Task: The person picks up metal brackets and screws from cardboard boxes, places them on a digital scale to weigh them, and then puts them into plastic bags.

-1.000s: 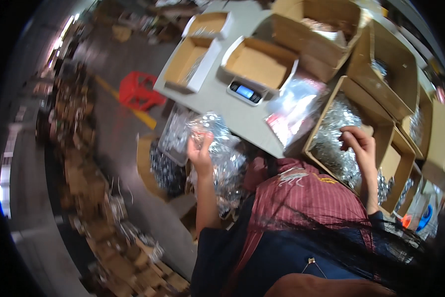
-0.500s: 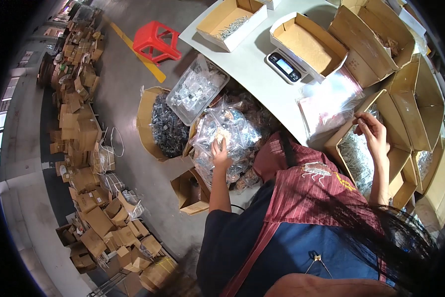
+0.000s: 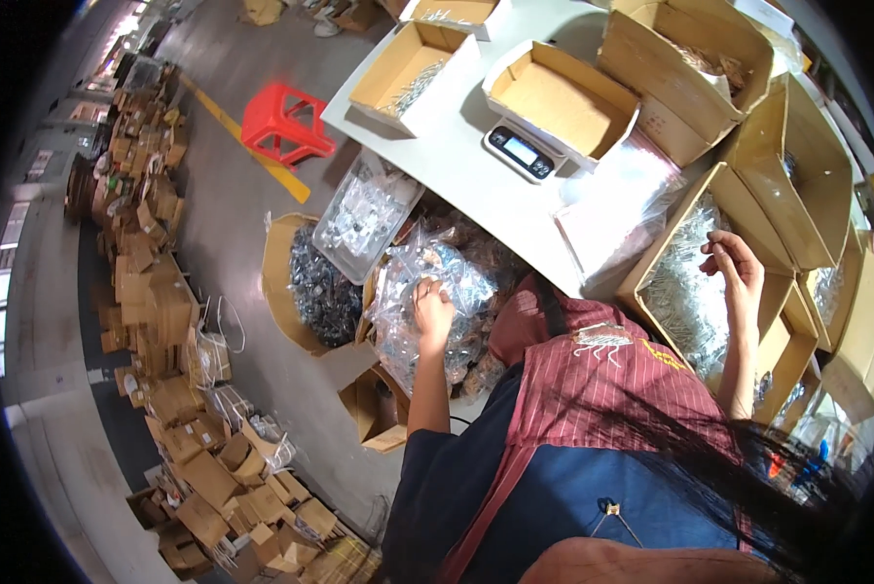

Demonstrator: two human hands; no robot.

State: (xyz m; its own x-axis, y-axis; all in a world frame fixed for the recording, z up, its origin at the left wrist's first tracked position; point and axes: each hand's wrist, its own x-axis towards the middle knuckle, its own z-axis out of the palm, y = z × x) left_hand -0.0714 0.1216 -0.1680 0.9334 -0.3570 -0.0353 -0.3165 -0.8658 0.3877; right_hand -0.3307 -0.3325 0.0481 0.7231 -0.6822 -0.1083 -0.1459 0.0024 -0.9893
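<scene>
My left hand is over a heap of clear plastic bags filled with small parts, left of my apron. Its fingers are curled in, and whatever they hold is hidden. On the right, my right hand is raised over a long cardboard box of thin silvery metal pieces. Thumb and fingers are drawn together there; anything between them is too small to make out. A stack of flat clear bags lies on the table near this box.
On the white table a cardboard tray rests on a digital scale. Beside the heap are a clear plastic tub and a carton of dark parts. A red stool and piled cartons stand farther left.
My view has shifted, moving the table leftward in the picture. My left fingers, stretched over a pale item on the bags before, are now curled in. My right hand stays over the box.
</scene>
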